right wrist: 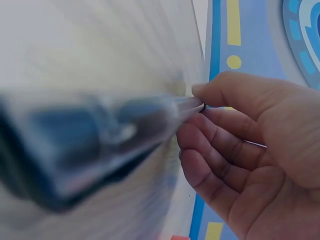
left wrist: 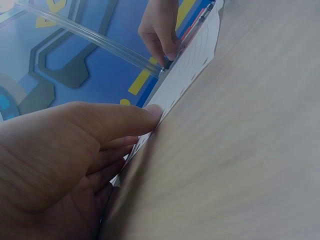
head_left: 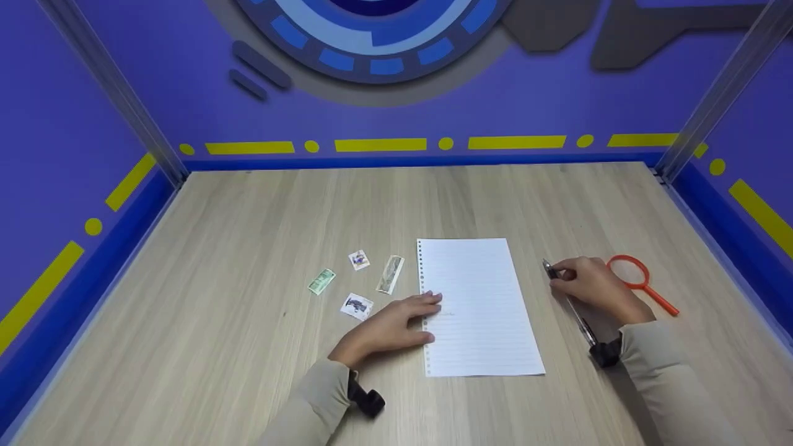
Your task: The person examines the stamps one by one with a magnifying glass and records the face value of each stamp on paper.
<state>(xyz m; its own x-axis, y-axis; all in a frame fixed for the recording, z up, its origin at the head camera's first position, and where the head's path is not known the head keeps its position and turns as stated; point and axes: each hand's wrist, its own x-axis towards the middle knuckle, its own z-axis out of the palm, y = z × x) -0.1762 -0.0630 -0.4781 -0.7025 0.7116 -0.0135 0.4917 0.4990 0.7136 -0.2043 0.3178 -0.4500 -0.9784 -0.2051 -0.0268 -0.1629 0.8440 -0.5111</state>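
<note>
A lined sheet of paper (head_left: 477,279) with punched holes down its left side lies on the table, bearing a faint short line of writing. My left hand (head_left: 393,322) rests on the sheet's left edge, fingers extended and thumb at the margin. To the right of the paper, my right hand (head_left: 591,285) pinches a clear pen (head_left: 580,322) near its dark end. Up close in the right wrist view, the pen (right wrist: 100,135) is blurred, with thumb and fingertips around its far end. A red magnifying glass (head_left: 661,300) lies just right of that hand.
Several small stamps lie left of the paper: a green one (head_left: 321,281), a small colourful one (head_left: 359,260), a long narrow one (head_left: 390,274) and one with a dark picture (head_left: 356,306). Blue panels (head_left: 372,124) wall the wooden table (head_left: 248,248) at the back and sides.
</note>
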